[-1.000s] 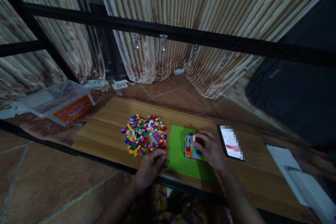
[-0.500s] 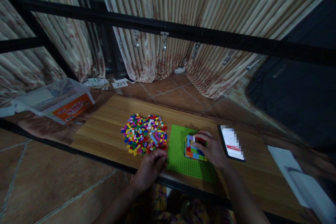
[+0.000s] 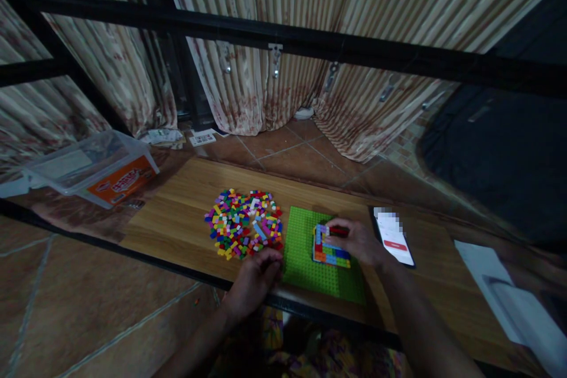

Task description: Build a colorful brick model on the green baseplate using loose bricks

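My right hand (image 3: 358, 240) is over the upper right part of a small block build (image 3: 330, 255). Its thumb and forefinger are closed on a small building brick there, partly hidden by the fingers; red shows between them. The build has blue, light blue, red, orange and yellow bricks and sits on a green studded baseplate (image 3: 302, 274). My left hand (image 3: 257, 274) rests at the table's front, between the baseplate's left edge and a pile of loose coloured bricks (image 3: 239, 221). Its fingers are curled together; whatever they hold, if anything, is hidden.
A phone with a lit screen (image 3: 394, 242) lies right of the baseplate on the wooden table (image 3: 177, 207). White paper (image 3: 491, 289) is at the far right. A clear plastic box with an orange label (image 3: 124, 180) stands at the left. A dark metal bar (image 3: 310, 41) crosses before curtains.
My right hand has shifted slightly up and right over the build, showing more of its blue bricks. My left hand stays in about the same place. The view has tilted slightly.
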`<action>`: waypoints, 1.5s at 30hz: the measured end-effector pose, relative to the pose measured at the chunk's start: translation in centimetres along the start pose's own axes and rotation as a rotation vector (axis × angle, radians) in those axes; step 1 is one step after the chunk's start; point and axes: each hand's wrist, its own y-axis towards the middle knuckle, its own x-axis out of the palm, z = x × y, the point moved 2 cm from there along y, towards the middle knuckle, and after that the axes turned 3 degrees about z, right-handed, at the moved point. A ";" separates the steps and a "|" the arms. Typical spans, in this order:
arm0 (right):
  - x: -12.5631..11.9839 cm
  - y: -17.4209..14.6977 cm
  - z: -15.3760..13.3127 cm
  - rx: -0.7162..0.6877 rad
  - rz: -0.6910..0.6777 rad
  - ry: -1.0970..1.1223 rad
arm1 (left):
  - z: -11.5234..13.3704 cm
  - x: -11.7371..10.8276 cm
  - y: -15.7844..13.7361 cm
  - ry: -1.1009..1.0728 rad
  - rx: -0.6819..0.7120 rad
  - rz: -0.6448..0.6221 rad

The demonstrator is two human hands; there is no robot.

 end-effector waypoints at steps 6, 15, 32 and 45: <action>0.5 -0.6 -0.1 -0.038 0.065 -0.072 | 0.6 0.3 -0.1 -0.015 0.022 -0.014; 2.9 -3.3 -2.6 -0.245 0.509 -0.245 | 1.5 -1.9 -0.4 0.322 0.209 0.080; 12.8 -2.8 -6.1 -0.343 0.272 -0.270 | 0.9 -3.1 -1.6 0.339 0.393 -0.009; 9.2 -6.7 -4.8 -0.195 0.418 -0.074 | 1.1 -3.1 -1.4 0.342 0.350 0.002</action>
